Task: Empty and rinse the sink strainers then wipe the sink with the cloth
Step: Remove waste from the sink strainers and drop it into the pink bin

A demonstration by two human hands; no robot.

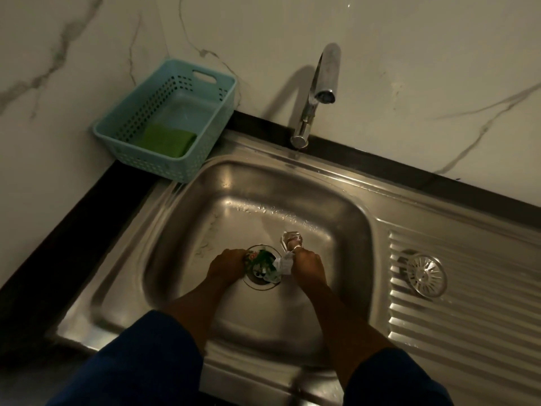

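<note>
Both hands reach down into the steel sink basin (234, 206) at its drain. A round strainer (261, 269) sits in the drain, filled with green and white scraps. My left hand (227, 266) presses on the strainer's left side, fingers curled over the scraps. My right hand (307, 263) pinches a white scrap (283, 263) at the strainer's right edge, and a clear crumpled piece (289, 238) sticks up beside its fingers. A second strainer (426, 275) lies on the ribbed drainboard at the right. A green cloth (168, 139) lies in the basket.
A light blue perforated basket (128, 127) stands on the black counter edge at the sink's back left. The chrome tap (317, 92) rises behind the basin, with no water running. The ribbed drainboard (468, 317) fills the right. A marble wall stands behind.
</note>
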